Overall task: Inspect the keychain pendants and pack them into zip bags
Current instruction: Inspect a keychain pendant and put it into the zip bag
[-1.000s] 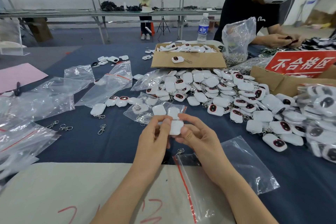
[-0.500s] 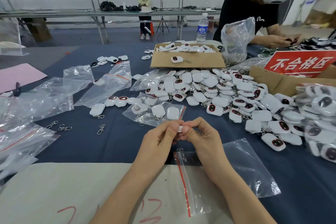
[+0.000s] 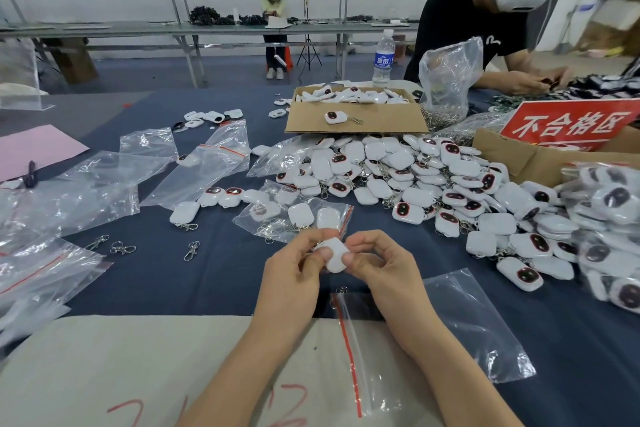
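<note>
My left hand [image 3: 294,270] and my right hand [image 3: 381,263] together pinch one white keychain pendant [image 3: 335,255] above the dark blue cloth, its plain white side toward me. Its metal clasp [image 3: 342,289] hangs just below. An empty zip bag [image 3: 450,329] with a red seal strip lies flat under my right wrist. A partly filled zip bag [image 3: 294,217] holding pendants lies just beyond my hands. A large heap of white pendants [image 3: 415,180], several with dark oval faces, spreads to the right.
Empty zip bags [image 3: 194,170] lie scattered at left, with loose metal clasps [image 3: 121,248] nearby. A cardboard box [image 3: 356,114] of pendants sits at the back. A red sign [image 3: 568,125] stands on a carton at right. Another person works at the far right. A beige board [image 3: 138,367] covers the near edge.
The pendant was flat between my fingers, then turned edge-on and nearly hidden, and now shows its white side again, tilted. My hands stayed in the same place.
</note>
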The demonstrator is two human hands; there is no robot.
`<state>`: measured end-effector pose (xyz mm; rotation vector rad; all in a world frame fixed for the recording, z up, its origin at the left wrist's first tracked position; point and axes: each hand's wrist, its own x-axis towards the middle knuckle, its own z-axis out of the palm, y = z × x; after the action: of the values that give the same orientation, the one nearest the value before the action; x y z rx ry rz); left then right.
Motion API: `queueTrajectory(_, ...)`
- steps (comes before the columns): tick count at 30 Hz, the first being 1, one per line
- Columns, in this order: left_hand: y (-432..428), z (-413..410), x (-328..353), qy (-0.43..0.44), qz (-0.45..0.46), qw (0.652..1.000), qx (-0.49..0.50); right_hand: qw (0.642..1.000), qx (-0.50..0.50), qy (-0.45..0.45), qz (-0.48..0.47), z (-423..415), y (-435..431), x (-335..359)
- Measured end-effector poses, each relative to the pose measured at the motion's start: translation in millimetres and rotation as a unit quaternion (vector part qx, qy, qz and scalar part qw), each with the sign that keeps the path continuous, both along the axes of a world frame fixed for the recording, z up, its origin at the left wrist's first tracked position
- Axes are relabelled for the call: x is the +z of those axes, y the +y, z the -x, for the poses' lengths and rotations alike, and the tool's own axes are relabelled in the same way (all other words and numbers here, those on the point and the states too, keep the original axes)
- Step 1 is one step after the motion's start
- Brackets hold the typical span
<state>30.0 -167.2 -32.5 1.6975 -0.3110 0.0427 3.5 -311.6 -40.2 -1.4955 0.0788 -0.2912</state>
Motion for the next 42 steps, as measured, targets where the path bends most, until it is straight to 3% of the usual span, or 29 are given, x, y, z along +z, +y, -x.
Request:
queueTrajectory(9,1.2,9.2,4.8,-0.087,-0.007,0.995,-0.051,0.984,0.082,0.026,-0.159,-1.5,-2.1,0.1)
queueTrajectory(12,-1.5,10.2,3.9,-0.064,0.019,0.997,-0.046,0.975,0.084,0.03,-0.205,-1.8,-5.6,1.6)
queueTrajectory(17,0.5,-0.8,4.3,-0.01,-0.023,0.999,-0.037,0.98,0.069,0.015,-0.188,-1.6,-2.5,0.1)
queueTrajectory(26,1.7,-0.4,6.2,0.0,0.012,1.0,-0.024,0.985,0.048,0.014,-0.165,-2.0,-1.0,0.0)
queueTrajectory(35,0.5,-1.2,3.8,0.0,-0.015,0.999,-0.035,0.996,0.016,-0.012,-0.085,0.4,3.0,5.5)
queueTrajectory(42,0.9,-1.3,6.9,-0.005,0.021,1.0,-0.01,0.998,-0.039,-0.038,-0.016,2.0,7.6,8.6)
